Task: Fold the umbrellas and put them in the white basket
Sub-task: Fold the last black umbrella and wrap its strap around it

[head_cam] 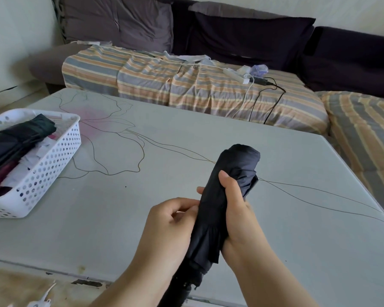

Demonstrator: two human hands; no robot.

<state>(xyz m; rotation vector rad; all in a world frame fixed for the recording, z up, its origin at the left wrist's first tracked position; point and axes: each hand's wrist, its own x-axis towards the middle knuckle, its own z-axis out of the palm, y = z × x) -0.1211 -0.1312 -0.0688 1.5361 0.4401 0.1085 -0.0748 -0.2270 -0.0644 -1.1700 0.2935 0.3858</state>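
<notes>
Hands: right (237, 209) grasps rolled black umbrella (222, 196) | left (171, 220) pinches its side | white basket (53, 156) well left

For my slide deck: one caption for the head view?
Both hands, left hand and right hand, grip a rolled black fabric umbrella above the table; white perforated plastic basket waits left.

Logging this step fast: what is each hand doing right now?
Left hand: fingers curled, pinching the black umbrella at its side.
Right hand: wrapped round the same umbrella, gripping it.
</notes>
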